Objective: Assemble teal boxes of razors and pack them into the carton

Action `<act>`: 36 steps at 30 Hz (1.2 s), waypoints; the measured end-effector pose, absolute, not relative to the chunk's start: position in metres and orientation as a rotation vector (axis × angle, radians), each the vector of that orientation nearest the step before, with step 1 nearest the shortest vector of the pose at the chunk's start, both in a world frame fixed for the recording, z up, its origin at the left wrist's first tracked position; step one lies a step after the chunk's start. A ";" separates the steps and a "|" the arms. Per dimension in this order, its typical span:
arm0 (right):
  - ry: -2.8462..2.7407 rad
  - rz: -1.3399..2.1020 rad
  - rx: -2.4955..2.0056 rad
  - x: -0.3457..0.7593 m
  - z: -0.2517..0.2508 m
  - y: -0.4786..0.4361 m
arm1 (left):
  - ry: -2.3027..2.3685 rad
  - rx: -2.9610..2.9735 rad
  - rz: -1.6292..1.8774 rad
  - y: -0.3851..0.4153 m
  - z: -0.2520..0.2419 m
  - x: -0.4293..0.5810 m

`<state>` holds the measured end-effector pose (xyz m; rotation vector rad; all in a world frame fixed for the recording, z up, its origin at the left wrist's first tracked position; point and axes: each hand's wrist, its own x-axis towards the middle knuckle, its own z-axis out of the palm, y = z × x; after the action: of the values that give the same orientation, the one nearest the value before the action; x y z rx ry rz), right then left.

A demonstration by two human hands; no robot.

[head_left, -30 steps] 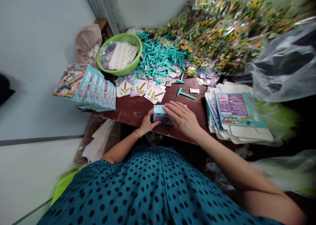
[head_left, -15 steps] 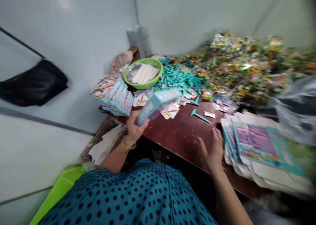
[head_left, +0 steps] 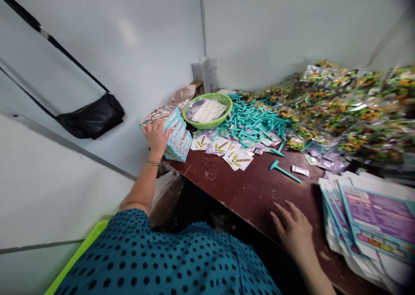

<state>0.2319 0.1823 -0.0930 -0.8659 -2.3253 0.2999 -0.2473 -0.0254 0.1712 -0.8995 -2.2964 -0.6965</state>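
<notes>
My left hand (head_left: 156, 136) lies on the top box of a stack of light blue printed boxes (head_left: 177, 140) at the table's left end, fingers over its top and thumb at its side. Near the front edge of the dark red table (head_left: 223, 186), my right hand (head_left: 293, 226) rests with fingers spread and nothing in it. Beyond that hand lie a teal hammer-shaped tool (head_left: 285, 172) and a small white and purple packet (head_left: 300, 170). Printed cards (head_left: 238, 157) with tool pictures are spread right of the boxes.
A green basket (head_left: 207, 124) of packets stands behind the cards, beside a heap of teal tools (head_left: 253, 118). Colourful bagged pieces (head_left: 340, 109) are piled at the back right. Flat cartons (head_left: 378, 219) lie at the right. A black bag (head_left: 92, 115) hangs on the left wall.
The left hand has carried the light blue box leftward onto the stack. My right hand still rests near the table edge. The view has shifted, so everything sits further right and lower.
</notes>
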 end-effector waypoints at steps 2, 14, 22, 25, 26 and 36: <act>-2.330 0.266 -0.924 0.247 -0.080 0.195 | -2.266 -0.936 -0.731 -0.023 0.165 -0.229; -2.206 0.067 -1.863 0.284 -0.049 0.238 | -2.635 -2.238 -1.743 0.048 -0.019 0.007; -2.398 0.488 -0.817 0.190 -0.006 0.097 | -2.544 -0.966 -3.251 0.078 0.008 0.015; -2.175 0.646 -0.944 0.164 -0.002 0.098 | -2.555 -0.495 -3.232 0.073 0.004 -0.002; -2.080 0.711 -1.050 0.158 0.002 0.106 | -2.564 -0.447 -3.233 0.069 0.001 -0.006; -1.895 1.656 -0.754 0.131 0.018 0.134 | -2.451 -0.992 -2.610 0.049 0.010 -0.044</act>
<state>0.1311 0.1340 0.0178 -0.7544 -1.8950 1.6558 -0.0442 0.0487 0.0096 -0.9919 -2.4506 -2.6102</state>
